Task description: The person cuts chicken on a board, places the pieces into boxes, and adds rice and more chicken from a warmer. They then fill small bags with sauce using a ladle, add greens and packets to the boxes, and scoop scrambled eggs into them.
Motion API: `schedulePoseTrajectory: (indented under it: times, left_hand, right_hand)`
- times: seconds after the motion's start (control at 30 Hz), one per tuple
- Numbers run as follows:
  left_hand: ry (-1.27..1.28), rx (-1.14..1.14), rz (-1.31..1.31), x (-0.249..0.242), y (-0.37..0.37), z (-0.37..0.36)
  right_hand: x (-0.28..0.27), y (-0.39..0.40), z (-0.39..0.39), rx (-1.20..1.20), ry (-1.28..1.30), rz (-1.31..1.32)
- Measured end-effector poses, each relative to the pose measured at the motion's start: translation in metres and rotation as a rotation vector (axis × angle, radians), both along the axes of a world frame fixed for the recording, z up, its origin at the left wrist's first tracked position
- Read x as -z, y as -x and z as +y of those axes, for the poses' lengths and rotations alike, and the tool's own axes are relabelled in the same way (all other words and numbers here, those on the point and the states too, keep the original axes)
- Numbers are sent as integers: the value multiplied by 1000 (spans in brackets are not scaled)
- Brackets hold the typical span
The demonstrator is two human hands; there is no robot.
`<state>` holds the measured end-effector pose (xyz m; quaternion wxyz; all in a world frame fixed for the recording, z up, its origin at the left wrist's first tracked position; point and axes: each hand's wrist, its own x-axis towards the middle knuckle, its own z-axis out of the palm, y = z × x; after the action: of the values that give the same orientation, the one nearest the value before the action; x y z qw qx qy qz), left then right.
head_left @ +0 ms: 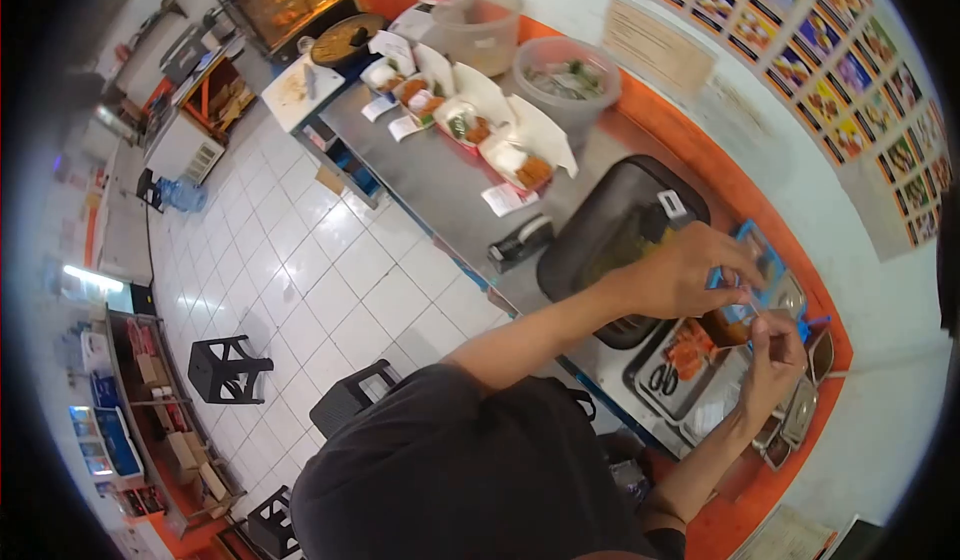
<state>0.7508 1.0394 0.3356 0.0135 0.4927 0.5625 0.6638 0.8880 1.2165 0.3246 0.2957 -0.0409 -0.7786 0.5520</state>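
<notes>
My left hand (695, 272) reaches over the near end of a black lidded pan (620, 220), its fingers closed in a pinch. Close beside it, my right hand (775, 360) is also pinched shut. Between the fingertips is something small, thin and pale, too small to name. Blue plastic (765, 255) shows just behind the fingers. Below the hands lies a metal tray (650, 365) with orange-red food pieces (690, 350) and black-handled scissors (662, 380). Several small metal containers (800, 410) stand beyond my right hand.
Open paper boxes of rice and fried food (520, 165) line the steel counter (390, 150). Behind them stand clear tubs (568, 80). A black tape dispenser or stapler-like object (520, 243) sits near the edge. Black stools (230, 368) stand on the tiled floor (340, 260).
</notes>
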Motion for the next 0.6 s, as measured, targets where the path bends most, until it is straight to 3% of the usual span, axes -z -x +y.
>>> schedulePoseTrajectory:
  times: [0.17, 0.27, 0.6]
  left_hand:
    - [77, -133, 11, 5, 20, -76]
    - [94, -92, -66, 5, 28, -114]
    - [-20, -58, -21, 31, 113, -240]
  right_hand:
    - [-7, 40, -61, -211, -57, -27]
    - [-6, 64, -101, -273, -33, -52]
    - [-8, 146, -250, -225, -241, -53]
